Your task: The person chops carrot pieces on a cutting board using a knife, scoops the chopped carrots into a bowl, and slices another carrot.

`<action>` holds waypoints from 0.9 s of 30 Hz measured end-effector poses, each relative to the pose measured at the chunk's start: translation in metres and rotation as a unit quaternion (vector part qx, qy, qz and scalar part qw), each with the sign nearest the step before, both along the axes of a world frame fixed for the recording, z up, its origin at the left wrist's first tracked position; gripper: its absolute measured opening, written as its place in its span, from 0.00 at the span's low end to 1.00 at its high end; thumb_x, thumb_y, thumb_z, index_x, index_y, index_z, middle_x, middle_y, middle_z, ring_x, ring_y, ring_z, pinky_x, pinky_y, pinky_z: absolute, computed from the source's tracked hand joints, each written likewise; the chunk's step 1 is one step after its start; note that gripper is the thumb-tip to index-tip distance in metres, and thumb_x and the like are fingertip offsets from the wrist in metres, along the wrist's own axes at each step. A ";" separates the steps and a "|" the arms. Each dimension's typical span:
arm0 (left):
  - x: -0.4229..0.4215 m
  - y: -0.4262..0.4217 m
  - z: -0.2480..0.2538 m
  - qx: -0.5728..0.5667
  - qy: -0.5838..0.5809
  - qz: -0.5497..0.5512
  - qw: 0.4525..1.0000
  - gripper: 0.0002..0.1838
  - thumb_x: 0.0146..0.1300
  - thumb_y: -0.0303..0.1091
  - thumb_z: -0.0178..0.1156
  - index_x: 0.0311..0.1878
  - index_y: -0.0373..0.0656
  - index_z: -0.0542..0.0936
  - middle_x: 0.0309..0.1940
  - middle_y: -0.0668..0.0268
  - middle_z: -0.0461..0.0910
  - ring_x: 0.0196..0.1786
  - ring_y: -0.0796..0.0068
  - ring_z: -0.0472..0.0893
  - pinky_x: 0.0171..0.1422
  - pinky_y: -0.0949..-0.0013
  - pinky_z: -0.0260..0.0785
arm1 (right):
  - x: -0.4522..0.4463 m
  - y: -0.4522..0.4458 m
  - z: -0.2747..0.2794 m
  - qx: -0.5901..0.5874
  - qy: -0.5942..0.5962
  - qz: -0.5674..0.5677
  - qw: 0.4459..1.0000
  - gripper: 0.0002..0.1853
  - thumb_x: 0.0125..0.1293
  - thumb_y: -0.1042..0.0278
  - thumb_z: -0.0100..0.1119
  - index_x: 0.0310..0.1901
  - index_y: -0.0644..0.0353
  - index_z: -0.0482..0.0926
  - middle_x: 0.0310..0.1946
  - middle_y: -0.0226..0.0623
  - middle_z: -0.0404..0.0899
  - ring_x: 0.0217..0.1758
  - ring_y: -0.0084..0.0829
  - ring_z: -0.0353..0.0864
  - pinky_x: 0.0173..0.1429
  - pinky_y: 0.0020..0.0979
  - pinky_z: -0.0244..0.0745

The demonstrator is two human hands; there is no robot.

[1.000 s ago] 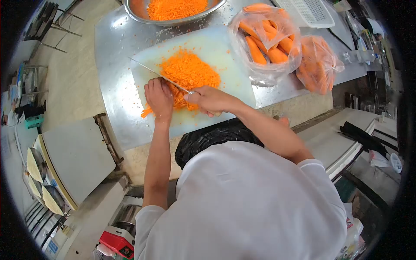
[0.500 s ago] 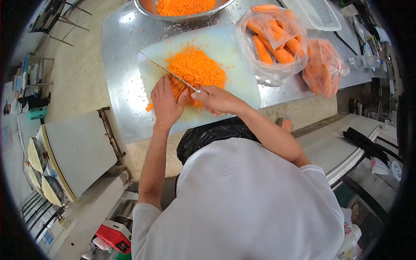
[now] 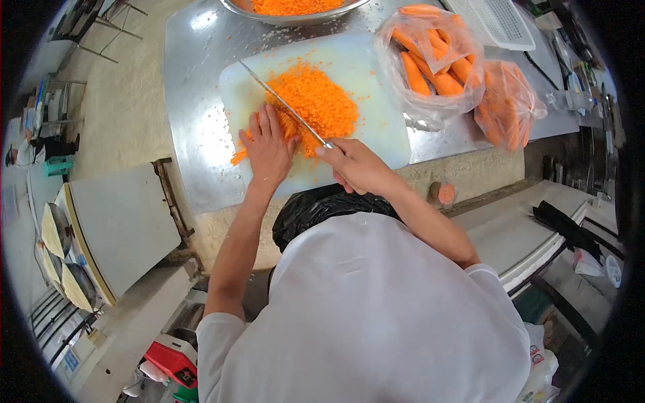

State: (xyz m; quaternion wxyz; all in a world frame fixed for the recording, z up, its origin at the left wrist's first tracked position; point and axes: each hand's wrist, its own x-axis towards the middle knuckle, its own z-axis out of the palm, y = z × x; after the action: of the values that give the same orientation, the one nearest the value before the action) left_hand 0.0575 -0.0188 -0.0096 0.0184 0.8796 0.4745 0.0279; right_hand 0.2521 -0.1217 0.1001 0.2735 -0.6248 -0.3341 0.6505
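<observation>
My right hand (image 3: 359, 164) is closed around the handle of a kitchen knife (image 3: 285, 104), whose long blade slants away to the upper left. Under the blade lies a heap of finely chopped carrot (image 3: 326, 101) on a pale cutting board (image 3: 386, 138). My left hand (image 3: 271, 151) presses down on carrot strips (image 3: 238, 156), its fingers close beside the blade. Some strip ends stick out to the left of that hand; the rest are partly hidden under it.
A metal bowl (image 3: 299, 19) of chopped carrot stands beyond the board. To the right sit an open plastic bag (image 3: 430, 111) of whole carrots, a tied bag (image 3: 505, 111) of carrots and a white plastic basket (image 3: 500, 23). Carrot bits dot the metal table (image 3: 191, 87).
The knife and my right hand have shifted slightly right, away from my left hand. My left fingers have spread a little over the strips. The whole view has shifted slightly.
</observation>
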 end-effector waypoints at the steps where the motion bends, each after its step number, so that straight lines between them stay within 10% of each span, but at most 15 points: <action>1: 0.004 0.002 0.000 0.001 -0.021 0.013 1.000 0.53 0.70 0.56 0.63 0.83 0.31 0.50 0.83 0.49 0.53 0.82 0.44 0.55 0.74 0.27 0.50 | -0.003 -0.005 0.000 0.009 -0.004 -0.013 1.000 0.25 0.79 0.43 0.53 0.46 0.64 0.78 0.19 0.32 0.74 0.17 0.23 0.75 0.17 0.29 0.67; 6: 0.004 -0.001 0.008 -0.006 -0.081 0.021 0.997 0.46 0.73 0.48 0.61 0.82 0.31 0.53 0.83 0.49 0.53 0.82 0.44 0.55 0.75 0.26 0.48 | -0.008 -0.017 0.016 -0.007 -0.018 -0.009 1.000 0.26 0.79 0.43 0.53 0.49 0.65 0.77 0.19 0.31 0.73 0.17 0.23 0.75 0.17 0.29 0.67; 15: 0.022 0.028 -0.006 0.086 -0.196 0.098 0.972 0.11 0.66 0.29 0.60 0.51 0.43 0.78 0.51 0.58 0.74 0.56 0.52 0.73 0.59 0.49 0.63 | -0.022 -0.007 -0.014 -0.001 0.000 -0.021 1.000 0.25 0.80 0.44 0.53 0.50 0.64 0.78 0.19 0.31 0.72 0.16 0.23 0.73 0.18 0.30 0.65; 27: 0.020 0.030 -0.007 0.067 -0.173 0.092 0.978 0.18 0.60 0.29 0.64 0.54 0.46 0.78 0.51 0.60 0.73 0.56 0.53 0.72 0.57 0.51 0.63 | -0.024 0.026 0.004 -0.032 0.009 -0.005 0.999 0.24 0.81 0.45 0.50 0.40 0.62 0.74 0.19 0.32 0.73 0.15 0.24 0.73 0.20 0.30 0.66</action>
State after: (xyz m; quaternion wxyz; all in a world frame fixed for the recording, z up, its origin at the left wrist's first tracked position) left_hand 0.0773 0.0112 -0.0166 0.0382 0.8133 0.5401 0.2130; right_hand 0.2284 -0.0959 0.1044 0.2594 -0.6288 -0.3077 0.6653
